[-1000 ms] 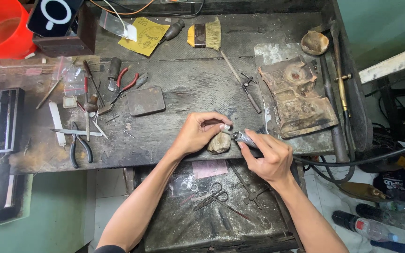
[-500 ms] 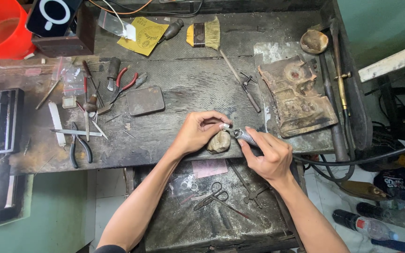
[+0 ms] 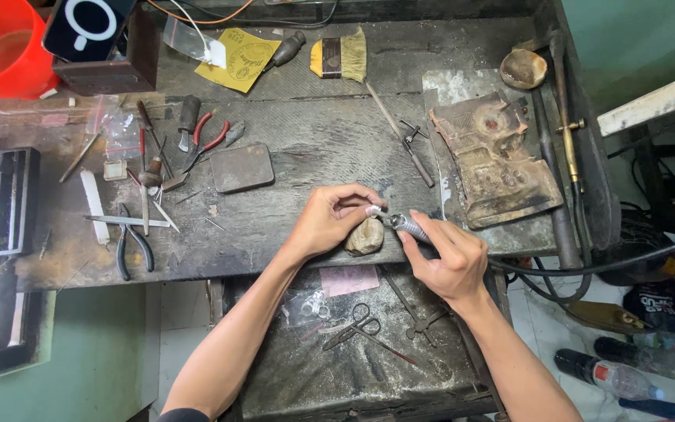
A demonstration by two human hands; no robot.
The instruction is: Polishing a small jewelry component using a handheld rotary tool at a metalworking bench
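Two bare forearms, left grip point(image 3: 328, 221) and right grip point(image 3: 444, 261) ungloved, dark sleeve edge at left elbow

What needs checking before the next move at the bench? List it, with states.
1. Right hand grips the slim metal rotary handpiece: ok.
2. Left hand fingers pinch a small workpiece at the tool tip: ok, but the piece is too small to identify.
3. Hands braced over the rounded tan wooden peg: ok.
4. Black hose trails off the bench to the right, free: ok.
5. Tool spinning: cannot tell.
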